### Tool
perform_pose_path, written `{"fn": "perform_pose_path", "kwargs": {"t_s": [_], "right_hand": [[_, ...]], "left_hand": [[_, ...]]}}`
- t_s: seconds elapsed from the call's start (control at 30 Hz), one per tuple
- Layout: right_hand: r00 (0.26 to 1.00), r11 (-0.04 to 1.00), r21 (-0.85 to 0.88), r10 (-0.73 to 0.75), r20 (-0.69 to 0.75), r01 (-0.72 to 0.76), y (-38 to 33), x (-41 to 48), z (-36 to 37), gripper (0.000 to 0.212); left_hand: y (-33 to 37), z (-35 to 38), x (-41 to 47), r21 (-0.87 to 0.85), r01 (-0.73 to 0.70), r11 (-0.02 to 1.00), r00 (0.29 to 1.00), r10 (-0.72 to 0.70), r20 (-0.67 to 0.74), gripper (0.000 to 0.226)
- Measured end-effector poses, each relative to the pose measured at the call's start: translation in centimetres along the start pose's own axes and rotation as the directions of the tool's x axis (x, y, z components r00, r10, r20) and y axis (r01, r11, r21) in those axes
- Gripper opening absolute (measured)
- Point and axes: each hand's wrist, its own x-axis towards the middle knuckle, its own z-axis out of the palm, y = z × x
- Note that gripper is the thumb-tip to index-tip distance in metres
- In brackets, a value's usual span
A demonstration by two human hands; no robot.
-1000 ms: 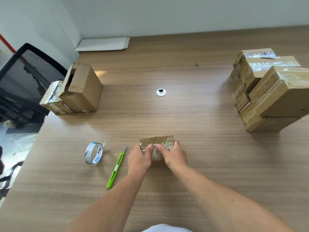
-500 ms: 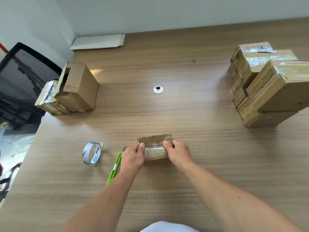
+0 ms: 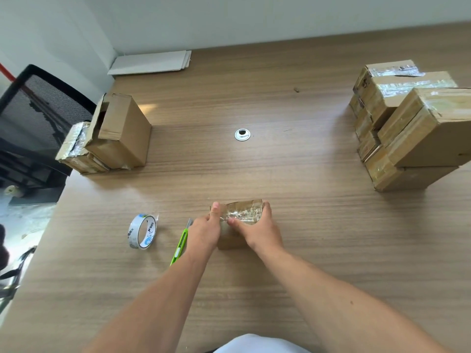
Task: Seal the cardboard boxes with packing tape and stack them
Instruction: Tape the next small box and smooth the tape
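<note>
1. The small box [image 3: 248,211] sits on the table [image 3: 318,250], near-centre; the left hand [image 3: 204,230] and right hand [image 3: 258,231] both grip it, thumbs on its taped top.
2. Best to press the thumbs outward, flattening wrinkles before stacking.

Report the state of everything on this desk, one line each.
small box: taped on top, held by both hands.
left hand: grips the box's left end.
right hand: grips its right end, thumb on the tape.
tape roll: standing on edge, untouched.
utility knife: lying flat by the left hand.
open box: flaps open, unsealed.
box stack: taped, stacked at right.
</note>
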Motion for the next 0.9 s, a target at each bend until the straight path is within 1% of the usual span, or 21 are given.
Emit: {"fn": "perform_pose_path", "kwargs": {"t_s": [0.07,0.1,0.17,0.23,0.3,0.33,0.4,0.5,0.6,0.63,0.73,0.9], "right_hand": [[0.998,0.992,-0.122,0.027,-0.05,-0.033,-0.6,-0.2,0.1,0.133],[0.997,0.978,-0.205,0.019,-0.079,-0.035,-0.9,-0.4,0.0,0.133],[0.994,0.943,-0.331,-0.001,-0.112,-0.036,-1.5,-0.3,-0.2,0.126],[0.993,0.942,-0.329,0.037,-0.111,-0.072,-1.9,0.2,-0.4,0.118],[0.991,0.964,-0.243,0.08,-0.105,-0.103,-2.3,0.4,-0.2,0.113],[0.989,0.975,-0.194,0.091,-0.118,-0.112,-2.3,0.4,0.0,0.109],[0.985,0.986,-0.14,0.071,-0.159,-0.094,-2.2,0.3,0.5,0.097],[0.981,0.992,-0.125,0.005,-0.192,-0.03,-1.7,0.6,0.6,0.071],[0.976,0.991,-0.131,-0.045,-0.212,0.017,-1.0,1.3,0.1,0.049],[0.974,0.99,-0.137,-0.066,-0.215,0.037,-0.7,1.5,0.0,0.044],[0.973,0.987,-0.138,-0.104,-0.207,0.076,-0.3,1.9,-0.4,0.039],[0.969,0.973,-0.171,-0.186,-0.164,0.157,0.4,2.2,-1.3,0.043]], "left_hand": [[-0.9,0.0,0.7,-0.129,0.081,0.988,0.997,-0.079,0.021,0.117],[-1.7,0.1,1.3,-0.178,0.104,0.979,0.995,-0.101,0.027,0.126],[-2.8,0.3,2.0,-0.246,0.104,0.964,0.995,-0.102,0.021,0.129],[-2.8,0.5,1.6,-0.249,0.087,0.965,0.996,-0.087,0.009,0.131],[-2.4,0.8,1.2,-0.215,0.082,0.973,0.996,-0.087,-0.014,0.139],[-2.3,0.9,1.1,-0.193,0.075,0.978,0.996,-0.083,-0.029,0.139],[-2.0,1.0,1.0,-0.142,0.062,0.988,0.996,-0.071,-0.06,0.129],[-1.3,0.8,0.2,-0.119,0.058,0.991,0.994,-0.069,-0.088,0.112],[-0.3,0.7,-0.8,-0.082,0.041,0.996,0.994,-0.049,-0.095,0.083],[-0.3,0.7,-0.8,-0.063,0.036,0.997,0.994,-0.043,-0.099,0.077],[-0.4,0.9,-0.9,-0.024,0.018,1.0,0.995,-0.021,-0.099,0.072],[-0.5,1.2,-0.7,0.015,-0.002,1.0,0.994,0.004,-0.111,0.072]]}}
